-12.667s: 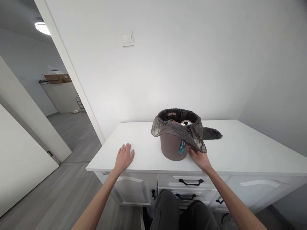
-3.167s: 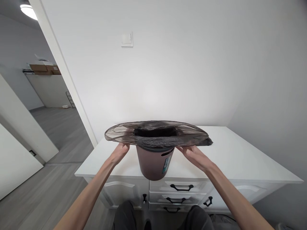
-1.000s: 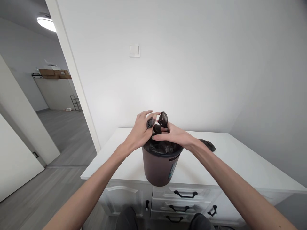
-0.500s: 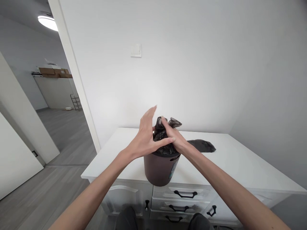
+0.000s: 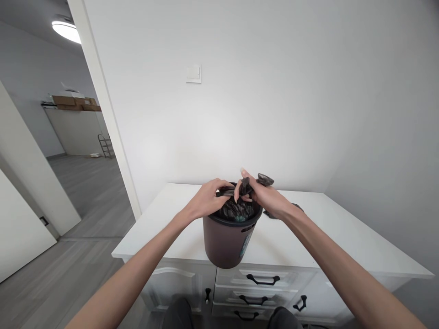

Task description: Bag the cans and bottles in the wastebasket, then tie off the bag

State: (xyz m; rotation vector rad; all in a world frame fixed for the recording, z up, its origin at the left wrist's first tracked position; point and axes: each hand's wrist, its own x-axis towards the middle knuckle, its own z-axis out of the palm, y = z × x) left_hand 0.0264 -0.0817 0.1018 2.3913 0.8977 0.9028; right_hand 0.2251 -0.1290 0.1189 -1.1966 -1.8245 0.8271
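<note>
1. At the far left, a white door (image 5: 24, 228) stood beside a doorway; through it showed a round lamp (image 5: 66, 32), brown boxes (image 5: 68, 102) and a small ladder (image 5: 106, 146).
2. Next came the white cabinet (image 5: 157, 224), its top running behind both arms and against the wall (image 5: 291, 100), which bore a switch (image 5: 194, 73) above.
3. The left hand (image 5: 208, 198) was at the bin's left rim, thumb and fingers pinching a twisted strand of dark bag.
4. The bin (image 5: 224, 242), brown with a black rim, stood upright at the cabinet's front edge, a slot and a label on its right side.
5. The bag (image 5: 237, 210) sat crumpled inside the bin, its gathered top raised between the hands.
6. Below, three drawers (image 5: 233, 275) showed black handles.
7. The right hand (image 5: 262, 194) was curled around the bag's top, index finger hooked, a loose end poking out above the wrist.
8. Behind the right forearm, partly hidden, a piece of dark plastic (image 5: 270, 214) lay on the cabinet.
</note>
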